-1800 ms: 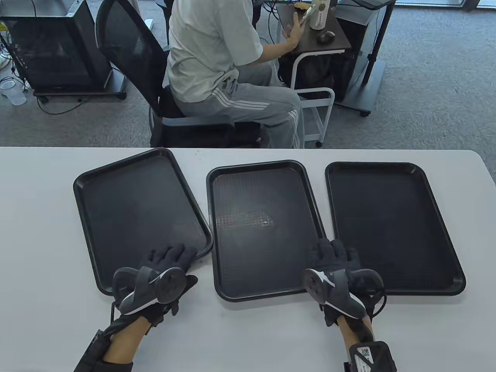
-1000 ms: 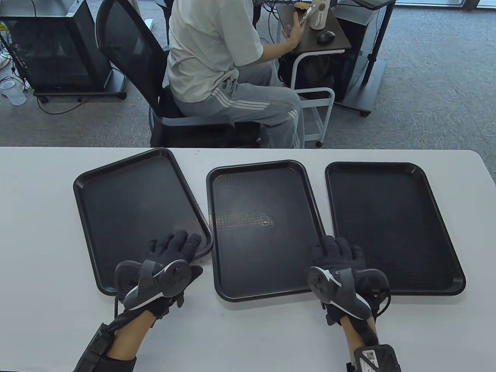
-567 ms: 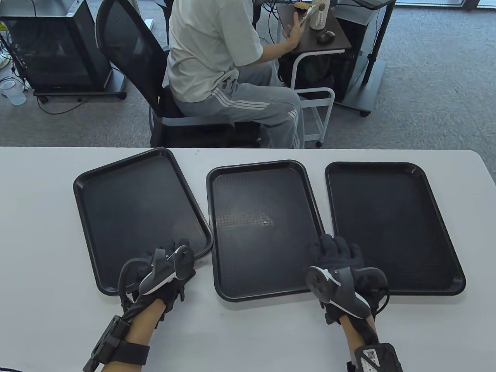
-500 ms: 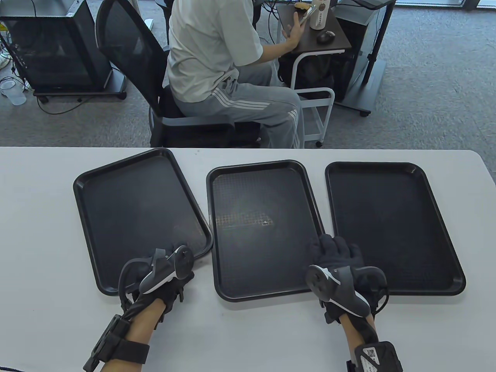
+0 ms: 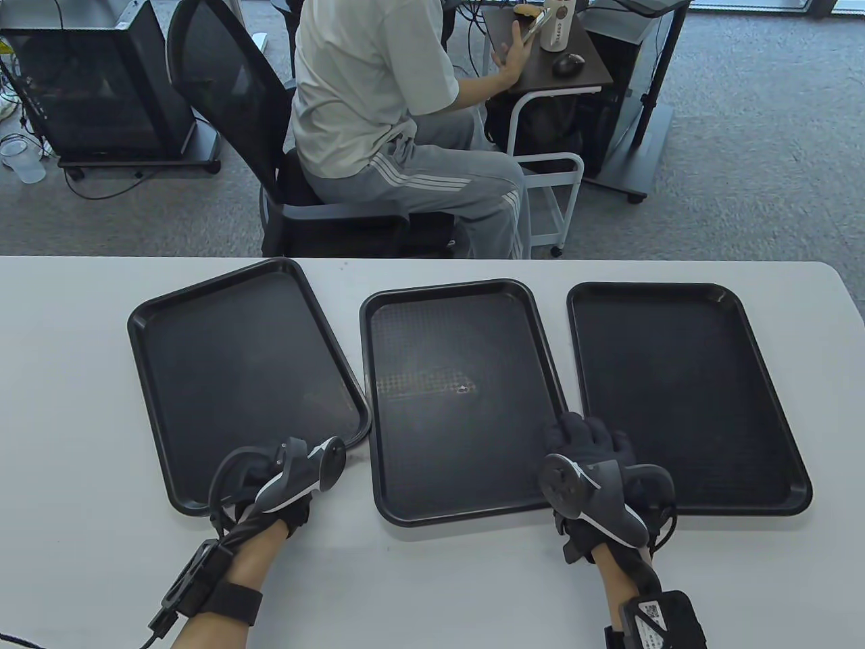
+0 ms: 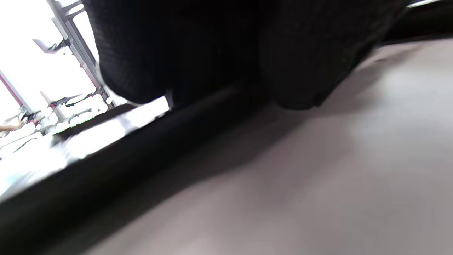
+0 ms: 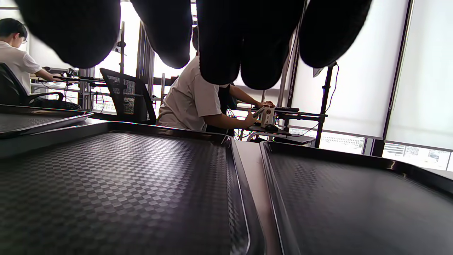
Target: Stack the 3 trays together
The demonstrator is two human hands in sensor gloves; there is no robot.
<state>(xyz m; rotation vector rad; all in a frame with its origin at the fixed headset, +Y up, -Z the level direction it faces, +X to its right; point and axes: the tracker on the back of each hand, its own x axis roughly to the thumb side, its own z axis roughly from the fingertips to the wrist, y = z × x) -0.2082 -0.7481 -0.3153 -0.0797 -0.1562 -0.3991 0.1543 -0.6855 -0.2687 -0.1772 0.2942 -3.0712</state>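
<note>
Reaching L hand [image 5: 284, 483] at left tray [image 5: 236, 365] near edge; R hand [image 5: 595, 473] hovering.

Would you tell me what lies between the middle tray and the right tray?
Only a narrow strip of bare table separates the middle tray and right tray, clearest in the right wrist view.

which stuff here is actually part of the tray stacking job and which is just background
Part of the job:
left tray
middle tray
right tray
left hand
right hand

Just around:
seated person
office chair
side desk
white table
</note>
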